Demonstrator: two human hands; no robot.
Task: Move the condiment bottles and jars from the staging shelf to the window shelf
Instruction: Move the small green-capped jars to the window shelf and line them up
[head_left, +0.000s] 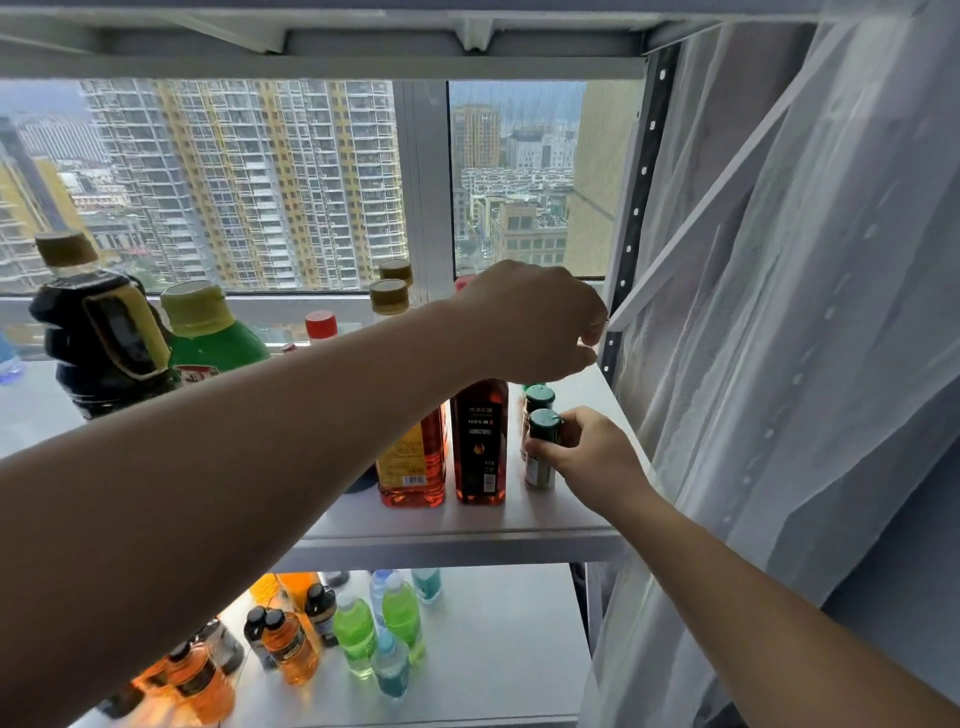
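Right hand gripping green-capped spice jar, fingers wrapping its side, jar standing upright on window shelf near right end. Second green-capped jar sitting just behind. Left hand hovering above red-brown bottle, fingers curling loosely, holding nothing. Orange oil bottle standing beside. Dark soy bottle and green bottle standing far left. Lower shelf carrying drink bottles. Sheer curtain hanging right; window showing tower blocks.

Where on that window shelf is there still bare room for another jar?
The window shelf is bare along its front right edge, before the green-capped jar the right hand grips, and at far left beside the dark soy bottle. The middle is crowded with bottles.
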